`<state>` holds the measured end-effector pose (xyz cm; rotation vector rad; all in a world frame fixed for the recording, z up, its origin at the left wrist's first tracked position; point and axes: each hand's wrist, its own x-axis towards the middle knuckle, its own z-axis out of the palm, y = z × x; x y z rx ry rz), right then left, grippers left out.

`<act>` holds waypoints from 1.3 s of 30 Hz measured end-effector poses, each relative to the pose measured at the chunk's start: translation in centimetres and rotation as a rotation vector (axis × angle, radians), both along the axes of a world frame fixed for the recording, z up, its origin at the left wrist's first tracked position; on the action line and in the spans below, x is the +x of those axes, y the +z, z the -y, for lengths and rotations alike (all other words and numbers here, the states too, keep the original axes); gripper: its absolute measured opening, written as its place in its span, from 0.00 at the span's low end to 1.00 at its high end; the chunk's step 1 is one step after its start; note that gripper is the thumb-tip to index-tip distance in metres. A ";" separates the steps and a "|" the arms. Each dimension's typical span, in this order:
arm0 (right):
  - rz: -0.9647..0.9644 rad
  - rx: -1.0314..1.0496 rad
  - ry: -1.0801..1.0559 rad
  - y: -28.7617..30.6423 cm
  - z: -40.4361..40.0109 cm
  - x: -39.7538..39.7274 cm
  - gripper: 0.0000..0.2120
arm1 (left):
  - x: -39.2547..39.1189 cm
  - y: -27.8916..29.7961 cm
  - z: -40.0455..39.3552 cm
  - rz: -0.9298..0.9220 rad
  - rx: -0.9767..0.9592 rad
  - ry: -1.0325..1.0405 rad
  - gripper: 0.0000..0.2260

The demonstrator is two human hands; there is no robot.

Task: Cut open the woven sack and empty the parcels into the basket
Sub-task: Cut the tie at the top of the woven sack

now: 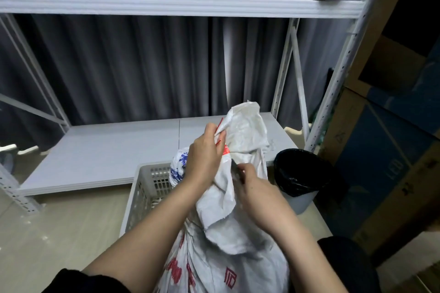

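1. The woven sack (pixel 228 240) stands upright between the person's forearms, its lower body full and printed with red characters, its gathered neck rising over the near edge of the basket (pixel 145 188).
2. The left hand (pixel 204 157) grips the bunched top of the sack, fingers (pixel 220 136) curled round the fabric and a red tie, holding the neck up and taut.
3. The right hand (pixel 252 185) pinches a small dark cutter (pixel 237 169), its tip at the sack's neck just below the left hand.
4. To do this step well, in my judgement, keep the neck stretched, run the blade away from the holding hand, and cut shallow so the parcels inside are not nicked.
5. The sack is crinkled, stiff white plastic weave that folds in sharp creases; cut edges may fray.
6. The basket is white rigid plastic with perforated lattice walls, standing on a pale tiled floor.
7. A black-lined bin (pixel 297 173) stands just right of the sack; a white metal shelf rack (pixel 166 4) and grey curtain lie behind.
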<state>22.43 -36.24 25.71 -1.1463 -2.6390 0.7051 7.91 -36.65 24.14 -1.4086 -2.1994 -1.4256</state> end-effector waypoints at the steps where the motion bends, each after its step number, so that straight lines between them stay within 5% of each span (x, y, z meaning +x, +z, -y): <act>1: -0.018 0.019 -0.009 0.2 -0.3 0.5 0.17 | -0.3 0.1 0.0 0.008 0.000 0.011 0.09; 6: -0.063 -0.003 -0.020 0.6 -1.5 1.1 0.19 | -0.4 0.1 0.0 0.060 -0.037 0.011 0.11; 11: -0.254 -0.098 -0.159 -0.5 -3.5 1.3 0.21 | -1.1 0.5 -0.3 0.026 -0.273 0.112 0.13; 18: -0.508 -0.302 -0.292 -0.9 -6.3 1.1 0.12 | -2.0 1.8 -2.3 0.017 -0.332 0.174 0.14; 26: -0.874 -0.610 -0.245 0.3 -7.2 0.6 0.06 | -0.1 4.8 -5.2 1.029 0.133 -0.128 0.14; 31: -0.877 -0.575 -0.175 0.8 -8.6 1.2 0.06 | 3.9 5.2 -7.7 1.234 0.039 -0.318 0.13; 39: -0.989 -0.514 -0.303 -0.1 -14.1 4.9 0.08 | 9.0 3.1 -15.4 1.540 0.114 -0.313 0.11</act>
